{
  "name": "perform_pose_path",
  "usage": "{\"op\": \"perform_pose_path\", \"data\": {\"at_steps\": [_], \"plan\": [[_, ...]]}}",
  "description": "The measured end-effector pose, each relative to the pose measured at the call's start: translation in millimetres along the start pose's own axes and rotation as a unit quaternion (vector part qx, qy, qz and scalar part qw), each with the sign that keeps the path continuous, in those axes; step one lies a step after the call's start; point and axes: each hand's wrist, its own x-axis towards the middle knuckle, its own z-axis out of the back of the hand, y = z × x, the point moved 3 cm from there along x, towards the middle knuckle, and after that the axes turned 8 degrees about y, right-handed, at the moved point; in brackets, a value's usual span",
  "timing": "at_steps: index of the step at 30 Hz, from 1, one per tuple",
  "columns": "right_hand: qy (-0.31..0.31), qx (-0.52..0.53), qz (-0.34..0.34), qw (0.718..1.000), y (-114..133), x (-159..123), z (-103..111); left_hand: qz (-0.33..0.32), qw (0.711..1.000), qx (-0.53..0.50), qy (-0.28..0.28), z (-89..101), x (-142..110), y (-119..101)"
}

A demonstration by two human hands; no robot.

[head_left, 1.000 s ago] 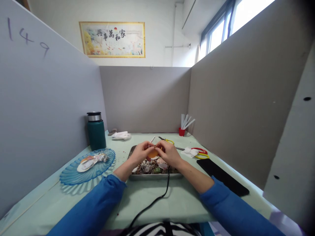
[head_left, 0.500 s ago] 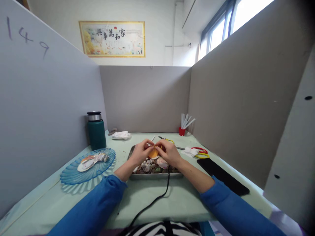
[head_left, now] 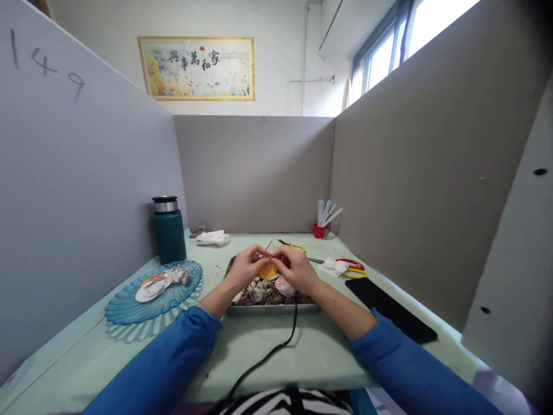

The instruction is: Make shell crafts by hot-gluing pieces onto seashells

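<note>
My left hand (head_left: 248, 266) and my right hand (head_left: 296, 267) meet above a metal tray (head_left: 272, 310), fingertips pinched close together. Between them hangs an orange shell (head_left: 268, 271) with a pale lower edge, its upper edge at my fingertips. Both hands are closed on it, though the fingers partly hide where they touch. The tray below is heaped with small shells (head_left: 258, 293), and a pinkish shell (head_left: 285, 286) lies near my right wrist. A black cord (head_left: 280, 346) runs from the tray toward me; what it joins is hidden by my right hand.
A blue scalloped plate (head_left: 125, 314) holds shells (head_left: 162, 284) at left, before a green bottle (head_left: 169, 236). White tissue (head_left: 213, 238) lies behind. A red cup (head_left: 319, 231) of white sticks, scissors (head_left: 356, 270), crumpled paper (head_left: 332, 266) and a black slab (head_left: 391, 310) are at right.
The orange shell has shifted very slightly left and down between my fingers, and my left fingertips have adjusted a little. My arms and the objects around stay put.
</note>
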Motion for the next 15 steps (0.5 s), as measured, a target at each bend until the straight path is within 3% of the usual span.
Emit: {"op": "perform_pose_path", "data": {"at_steps": [6, 15], "plan": [[-0.032, 0.017, -0.037, 0.999, -6.7, 0.6, -1.3, 0.047, 0.995, -0.088, 0.017, -2.9, -1.5, -5.8], [-0.047, -0.003, 0.011, 0.999, -4.4, 0.2, 0.6, 0.064, 0.990, -0.115, 0.048, -2.8, -3.6, -8.0]]}}
